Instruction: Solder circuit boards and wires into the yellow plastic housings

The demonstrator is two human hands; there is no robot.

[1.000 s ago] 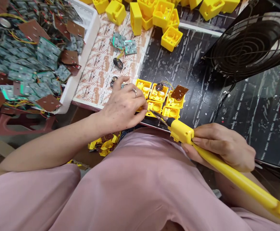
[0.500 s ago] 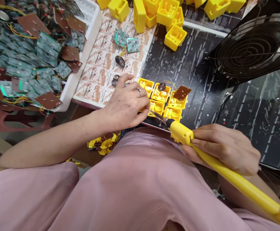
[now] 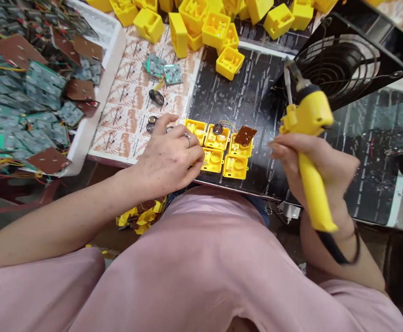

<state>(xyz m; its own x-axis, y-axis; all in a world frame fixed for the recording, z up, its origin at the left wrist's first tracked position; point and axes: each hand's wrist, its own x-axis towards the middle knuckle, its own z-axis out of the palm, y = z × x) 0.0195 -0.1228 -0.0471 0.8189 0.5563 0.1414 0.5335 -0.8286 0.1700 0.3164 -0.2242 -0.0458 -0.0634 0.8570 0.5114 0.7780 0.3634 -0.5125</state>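
My right hand grips a yellow soldering gun, raised over the right part of the table with its metal tip pointing up and away. My left hand lies at the left end of a cluster of open yellow plastic cases. Its thumb and fingers are curled together, and what they hold is hidden; the index finger is lifted. A small round speaker sits on one case, wired to a brown circuit board resting on the neighbouring case. More round speakers lie just beyond my left fingers.
A white foam box heaped with circuit boards stands at the left. Two green boards with a wired speaker lie near it. Several yellow cases are piled at the back. A black fan stands at the back right.
My right hand has lifted the soldering gun up and away from the cases, turning its tip from the left to upward. My left hand stays at the cases. The whole view has shifted slightly.
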